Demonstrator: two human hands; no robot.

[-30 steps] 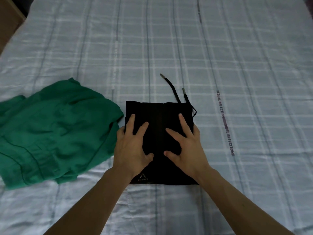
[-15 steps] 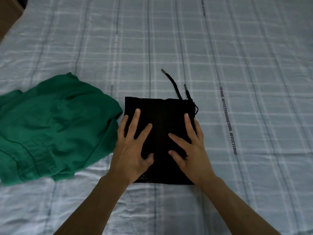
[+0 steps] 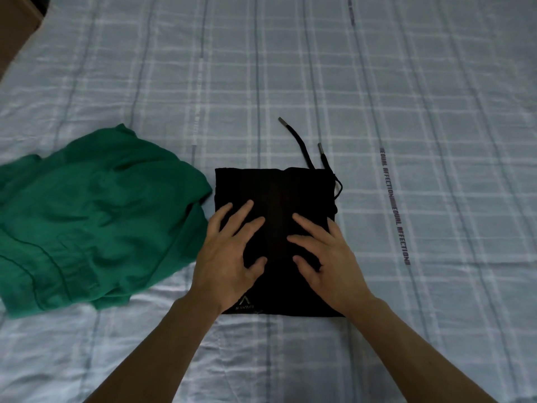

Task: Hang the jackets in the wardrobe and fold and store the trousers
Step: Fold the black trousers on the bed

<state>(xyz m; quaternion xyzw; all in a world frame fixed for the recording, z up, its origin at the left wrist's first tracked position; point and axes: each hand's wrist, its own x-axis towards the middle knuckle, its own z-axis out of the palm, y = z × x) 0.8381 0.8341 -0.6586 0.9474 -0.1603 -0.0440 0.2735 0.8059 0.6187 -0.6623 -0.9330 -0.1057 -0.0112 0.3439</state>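
Checked bedsheet fills the frame; at centre your left hand and right hand press flat, fingers spread, on the folded black trousers, equally near, drawstring pointing away.

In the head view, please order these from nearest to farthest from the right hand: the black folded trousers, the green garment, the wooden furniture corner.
From the right hand:
1. Black folded trousers, directly under it.
2. Green garment, left, beyond the left hand.
3. Wooden furniture corner, far top left.
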